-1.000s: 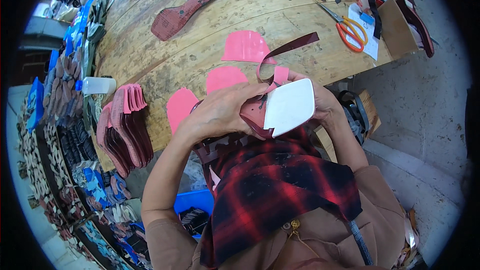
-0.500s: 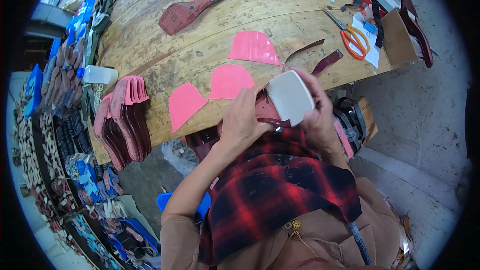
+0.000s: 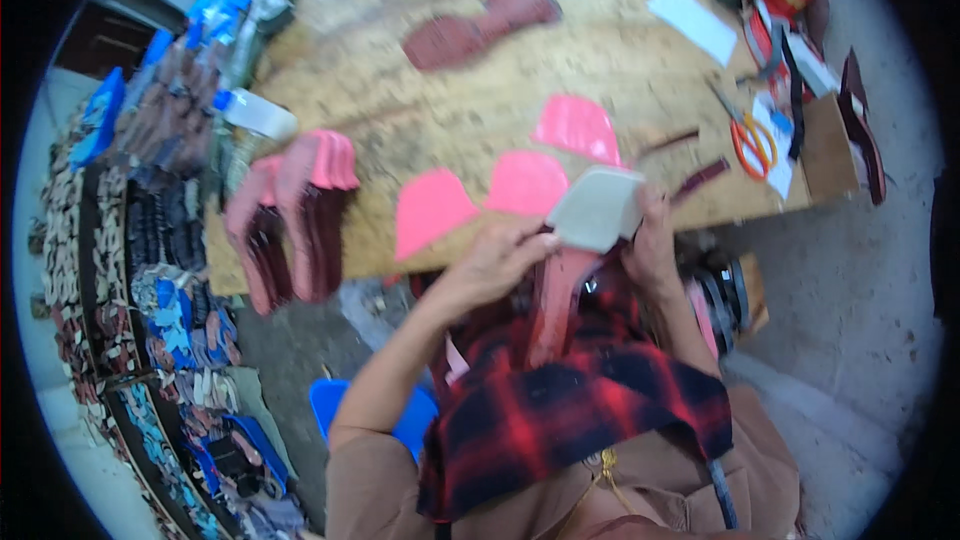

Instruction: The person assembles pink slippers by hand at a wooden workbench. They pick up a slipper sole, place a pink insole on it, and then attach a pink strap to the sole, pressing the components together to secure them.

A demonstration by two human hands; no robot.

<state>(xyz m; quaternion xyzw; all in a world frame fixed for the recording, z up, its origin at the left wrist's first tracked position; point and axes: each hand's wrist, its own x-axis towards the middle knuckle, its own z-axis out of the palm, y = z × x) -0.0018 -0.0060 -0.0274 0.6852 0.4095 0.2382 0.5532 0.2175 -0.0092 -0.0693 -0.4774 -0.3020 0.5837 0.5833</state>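
Note:
Over my lap, at the table's front edge, I hold a reddish-brown sandal sole (image 3: pixel 553 312) between both hands. Its wide far end is covered by a pale grey square-ended pad (image 3: pixel 594 210). My left hand (image 3: pixel 503 258) pinches the pad's left edge with thumb and fingers. Closed around the opposite edge is my right hand (image 3: pixel 652 245). Motion blurs the fingers somewhat. On the table just beyond lie pink curved pieces: a left one (image 3: pixel 432 210), a middle one (image 3: pixel 527 182) and a glossy far one (image 3: pixel 578 128).
Stacked maroon soles with pink ends (image 3: pixel 318 210) overhang the table's left front edge, near a white bottle (image 3: pixel 260 114). Orange-handled scissors (image 3: pixel 752 145) and a cardboard box (image 3: pixel 832 152) are at the right. More soles (image 3: pixel 470 30) lie farther back. Shelves of footwear parts (image 3: pixel 110 270) line the left.
The sole has been turned, so its narrow part now points toward me and the pad faces up. My left hand has shifted to the pad's edge. The whole view has swung left.

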